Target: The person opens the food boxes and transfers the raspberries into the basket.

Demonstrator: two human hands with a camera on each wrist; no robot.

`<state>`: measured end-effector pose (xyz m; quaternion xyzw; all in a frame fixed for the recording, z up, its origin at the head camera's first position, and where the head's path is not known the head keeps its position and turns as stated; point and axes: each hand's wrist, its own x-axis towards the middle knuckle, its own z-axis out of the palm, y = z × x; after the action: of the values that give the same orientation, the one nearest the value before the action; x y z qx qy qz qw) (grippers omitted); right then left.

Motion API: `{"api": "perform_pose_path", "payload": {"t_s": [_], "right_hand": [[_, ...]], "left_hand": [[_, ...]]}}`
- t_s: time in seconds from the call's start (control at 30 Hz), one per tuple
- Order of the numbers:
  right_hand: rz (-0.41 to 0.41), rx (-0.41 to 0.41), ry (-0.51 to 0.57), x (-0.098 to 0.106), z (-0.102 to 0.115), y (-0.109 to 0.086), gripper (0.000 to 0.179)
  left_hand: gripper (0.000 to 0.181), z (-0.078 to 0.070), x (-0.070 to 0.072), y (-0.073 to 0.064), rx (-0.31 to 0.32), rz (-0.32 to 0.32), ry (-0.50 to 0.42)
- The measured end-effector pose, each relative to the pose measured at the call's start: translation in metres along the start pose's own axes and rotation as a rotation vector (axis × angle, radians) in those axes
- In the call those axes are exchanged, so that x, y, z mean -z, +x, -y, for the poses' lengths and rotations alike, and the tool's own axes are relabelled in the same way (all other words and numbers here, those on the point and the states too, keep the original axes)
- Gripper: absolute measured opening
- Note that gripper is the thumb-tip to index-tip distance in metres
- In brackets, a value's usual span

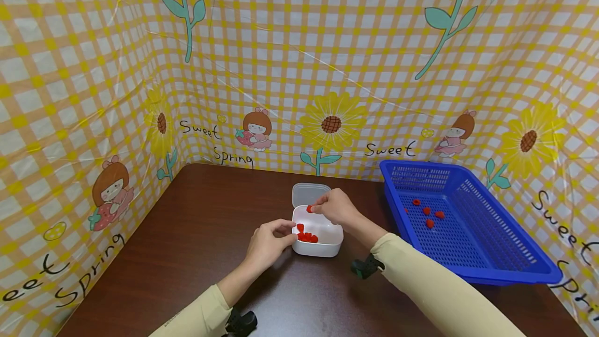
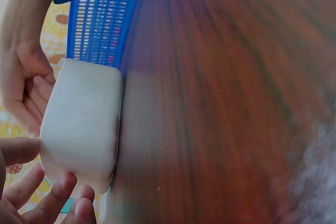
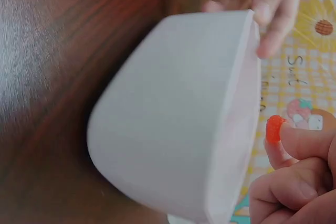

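Right fingers point(image 1: 327, 206) pinch a rounded red piece point(image 3: 273, 129). Left fingers point(image 1: 281, 223) grip the white rectangular plastic box point(image 1: 320, 250), probably steadying it.

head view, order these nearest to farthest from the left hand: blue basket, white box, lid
1. White box, right beside the left hand.
2. Lid, behind the box.
3. Blue basket, far over on the right.

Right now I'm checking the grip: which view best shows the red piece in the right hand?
The right wrist view: the red piece shows large there, pinched in the right hand. The head view shows it too, but only small; the left wrist view doesn't show it.
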<state>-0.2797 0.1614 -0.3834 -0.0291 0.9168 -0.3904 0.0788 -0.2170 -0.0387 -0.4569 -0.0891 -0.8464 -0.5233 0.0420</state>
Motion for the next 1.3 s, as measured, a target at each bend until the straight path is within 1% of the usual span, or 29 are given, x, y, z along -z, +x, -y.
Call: {"api": "perform_pose_path", "payload": {"t_s": [0.23, 0.37, 0.5, 0.7, 0.87, 1.07, 1.3], "right_hand": [[-0.005, 0.018, 0.034, 0.026, 0.001, -0.001, 0.016], [0.018, -0.001, 0.083, 0.043, -0.001, -0.001, 0.018], [0.019, 0.005, 0.085, 0.06, -0.003, -0.001, 0.022], [-0.015, 0.011, 0.076, 0.084, -0.009, 0.0, 0.027], [-0.026, 0.01, 0.06, 0.105, -0.017, -0.001, 0.029], [-0.056, 0.001, 0.028, 0.129, -0.03, -0.003, 0.032], [-0.075, -0.02, -0.025, 0.156, -0.049, -0.003, 0.039]], "left_hand": [[0.028, -0.001, 0.0, 0.0, 0.002, -0.009, 0.003], [0.028, -0.001, 0.0, -0.001, 0.006, -0.012, 0.007], [0.028, -0.002, 0.001, -0.001, 0.01, -0.012, 0.006], [0.026, -0.002, 0.0, -0.001, 0.011, -0.009, 0.009], [0.027, -0.001, 0.0, -0.001, 0.012, -0.008, 0.003], [0.028, 0.0, -0.001, -0.002, 0.017, -0.006, 0.004], [0.026, -0.001, -0.001, -0.001, 0.005, -0.02, 0.012]]}}
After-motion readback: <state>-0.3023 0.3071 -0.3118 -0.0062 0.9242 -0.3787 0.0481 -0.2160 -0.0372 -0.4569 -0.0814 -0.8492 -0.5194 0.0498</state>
